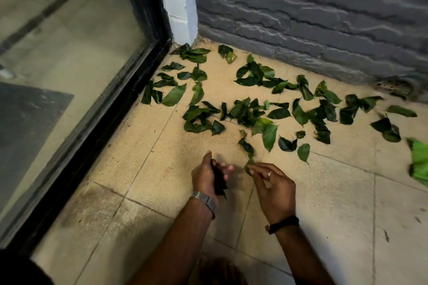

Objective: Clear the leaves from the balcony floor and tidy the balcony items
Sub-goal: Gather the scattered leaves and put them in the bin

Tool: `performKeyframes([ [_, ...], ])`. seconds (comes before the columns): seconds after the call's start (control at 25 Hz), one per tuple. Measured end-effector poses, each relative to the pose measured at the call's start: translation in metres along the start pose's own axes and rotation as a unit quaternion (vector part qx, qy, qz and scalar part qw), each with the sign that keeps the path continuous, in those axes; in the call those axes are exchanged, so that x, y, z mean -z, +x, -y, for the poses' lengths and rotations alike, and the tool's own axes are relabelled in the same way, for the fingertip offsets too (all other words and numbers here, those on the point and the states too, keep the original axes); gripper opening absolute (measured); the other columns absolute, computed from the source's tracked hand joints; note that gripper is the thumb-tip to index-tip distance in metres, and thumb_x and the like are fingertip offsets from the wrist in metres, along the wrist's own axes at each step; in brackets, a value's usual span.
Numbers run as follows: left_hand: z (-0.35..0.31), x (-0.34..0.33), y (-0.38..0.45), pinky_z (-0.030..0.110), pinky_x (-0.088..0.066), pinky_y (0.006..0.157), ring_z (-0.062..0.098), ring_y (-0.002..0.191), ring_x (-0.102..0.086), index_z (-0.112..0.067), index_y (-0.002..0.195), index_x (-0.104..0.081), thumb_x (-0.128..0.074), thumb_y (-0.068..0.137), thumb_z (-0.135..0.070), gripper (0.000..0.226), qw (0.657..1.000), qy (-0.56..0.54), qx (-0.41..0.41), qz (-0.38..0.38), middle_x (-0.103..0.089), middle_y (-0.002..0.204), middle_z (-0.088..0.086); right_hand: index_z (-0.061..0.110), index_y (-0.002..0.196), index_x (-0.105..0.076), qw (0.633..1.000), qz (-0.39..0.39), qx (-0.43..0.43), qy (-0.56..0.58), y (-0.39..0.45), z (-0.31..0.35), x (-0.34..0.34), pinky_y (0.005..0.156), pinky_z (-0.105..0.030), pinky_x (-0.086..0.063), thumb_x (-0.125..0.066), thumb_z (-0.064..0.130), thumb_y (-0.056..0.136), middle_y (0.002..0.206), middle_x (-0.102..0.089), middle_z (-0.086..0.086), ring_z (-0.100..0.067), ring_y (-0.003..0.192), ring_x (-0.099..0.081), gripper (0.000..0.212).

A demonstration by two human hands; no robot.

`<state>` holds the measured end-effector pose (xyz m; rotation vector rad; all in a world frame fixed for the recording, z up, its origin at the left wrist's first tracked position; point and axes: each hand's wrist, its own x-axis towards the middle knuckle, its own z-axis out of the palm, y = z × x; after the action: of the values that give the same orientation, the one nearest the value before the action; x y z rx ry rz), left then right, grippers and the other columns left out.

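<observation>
Head view, one frame. Balcony floor: beige speckled tiles with dark grout lines, dusty, a few small debris flecks near the right edge. Far edge of the floor meets a grey rough-faced stone wall; a white painted pillar stands in the far-left corner. Left edge of the floor runs along a black-framed glass door, tiled interior and a dark mat visible through the glass. Green leaves lie scattered over the far half of the floor, from the far-left corner by the pillar across to the right edge, some overlapping in small clumps, some single. A bright green object is cut off at the right edge; identity cannot be told. Left hand, metal watch on the wrist, fingers curled round a dark bunch of gathered leaves. Right hand, ring on one finger, black band on the wrist, fingers narrow, pinching a single leaf just above the floor near the middle. No readable writing or brand marks anywhere.
</observation>
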<state>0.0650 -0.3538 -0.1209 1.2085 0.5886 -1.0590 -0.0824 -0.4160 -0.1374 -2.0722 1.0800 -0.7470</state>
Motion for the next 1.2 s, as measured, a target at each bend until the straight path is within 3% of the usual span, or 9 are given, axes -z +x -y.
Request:
performKeyframes([
  [0.12, 0.014, -0.018, -0.015, 0.024, -0.051, 0.05, 0.02, 0.055, -0.069, -0.015, 0.066, -0.049, -0.056, 0.099, -0.036, 0.039, 0.999, 0.011, 0.019, 0.039, -0.07, 0.064, 0.007, 0.02, 0.098, -0.079, 0.996, -0.06, -0.014, 0.058, -0.013, 0.031, 0.004, 0.087, -0.012, -0.048, -0.072, 0.004, 0.087, 0.101, -0.071, 0.013, 0.002, 0.097, -0.065, 0.021],
  [0.2, 0.025, -0.026, -0.022, 0.03, -0.055, 0.064, 0.023, 0.062, -0.07, -0.016, 0.063, -0.048, -0.057, 0.097, -0.037, 0.042, 0.997, 0.007, 0.029, 0.07, -0.068, 0.065, 0.009, 0.021, 0.101, -0.078, 0.999, 0.002, -0.004, 0.042, -0.023, 0.037, -0.002, 0.088, -0.017, -0.051, -0.071, -0.001, 0.085, 0.105, -0.07, 0.012, 0.002, 0.1, -0.063, 0.028],
  [0.32, 0.034, -0.026, -0.017, 0.029, -0.049, 0.059, 0.016, 0.049, -0.06, -0.017, 0.06, -0.044, -0.059, 0.096, -0.035, 0.043, 1.0, -0.02, 0.015, 0.015, -0.049, 0.052, 0.002, 0.021, 0.111, -0.075, 0.991, 0.122, 0.019, 0.049, -0.028, 0.035, 0.0, 0.093, -0.025, -0.053, -0.064, -0.002, 0.084, 0.113, -0.071, 0.012, 0.001, 0.106, -0.064, 0.037],
  [0.44, 0.025, -0.028, -0.002, 0.027, -0.04, 0.054, 0.013, 0.044, -0.044, -0.022, 0.059, -0.044, -0.06, 0.095, -0.037, 0.042, 0.997, -0.067, -0.023, -0.032, -0.04, 0.05, -0.005, 0.023, 0.11, -0.076, 0.986, 0.105, -0.019, 0.129, -0.001, 0.038, 0.018, 0.09, -0.022, -0.055, -0.063, 0.002, 0.089, 0.11, -0.073, 0.014, 0.004, 0.102, -0.066, 0.032],
  [0.56, 0.016, -0.029, 0.007, 0.026, -0.036, 0.049, 0.011, 0.043, -0.04, -0.026, 0.06, -0.046, -0.06, 0.094, -0.039, 0.04, 0.996, -0.071, -0.04, -0.038, -0.042, 0.048, -0.009, 0.023, 0.121, -0.071, 0.997, 0.07, -0.015, 0.011, 0.046, 0.022, 0.019, 0.094, -0.021, -0.053, -0.062, 0.009, 0.094, 0.124, -0.067, 0.01, 0.0, 0.11, -0.062, 0.031],
  [0.68, 0.018, -0.023, 0.01, 0.025, -0.034, 0.048, 0.011, 0.042, -0.038, -0.025, 0.061, -0.044, -0.057, 0.096, -0.04, 0.04, 0.996, -0.073, -0.034, -0.026, -0.041, 0.049, -0.009, 0.014, 0.142, -0.053, 0.969, 0.184, 0.042, -0.161, 0.072, -0.001, -0.004, 0.116, -0.029, -0.032, -0.056, 0.011, 0.096, 0.152, -0.045, -0.002, -0.016, 0.138, -0.042, 0.046],
  [0.76, 0.02, -0.018, 0.009, 0.022, -0.033, 0.045, 0.01, 0.04, -0.037, -0.025, 0.062, -0.044, -0.057, 0.096, -0.038, 0.039, 0.998, -0.06, -0.032, -0.016, -0.041, 0.049, -0.008, 0.01, 0.137, -0.059, 0.952, 0.237, 0.076, -0.181, 0.07, -0.013, -0.017, 0.113, -0.027, -0.032, -0.056, 0.005, 0.094, 0.145, -0.052, -0.007, -0.025, 0.133, -0.047, 0.043],
  [0.96, 0.015, -0.01, 0.012, 0.021, -0.037, 0.043, 0.01, 0.04, -0.04, -0.022, 0.064, -0.048, -0.062, 0.094, -0.034, 0.035, 0.998, -0.02, -0.052, -0.014, -0.046, 0.052, -0.005, 0.016, 0.105, -0.077, 0.994, 0.105, -0.007, -0.016, 0.052, -0.019, -0.014, 0.089, -0.031, -0.056, -0.069, 0.004, 0.087, 0.103, -0.072, 0.004, -0.01, 0.095, -0.067, 0.023],
  [1.2, 0.023, -0.012, 0.014, 0.031, -0.053, 0.065, 0.02, 0.062, -0.066, -0.017, 0.069, -0.062, -0.07, 0.087, -0.039, 0.03, 1.0, 0.008, -0.013, 0.027, -0.068, 0.072, 0.005, 0.016, 0.104, -0.077, 0.998, 0.012, 0.016, 0.059, 0.005, 0.023, -0.012, 0.087, -0.02, -0.052, -0.069, 0.004, 0.088, 0.104, -0.071, 0.005, -0.005, 0.1, -0.063, 0.022],
])
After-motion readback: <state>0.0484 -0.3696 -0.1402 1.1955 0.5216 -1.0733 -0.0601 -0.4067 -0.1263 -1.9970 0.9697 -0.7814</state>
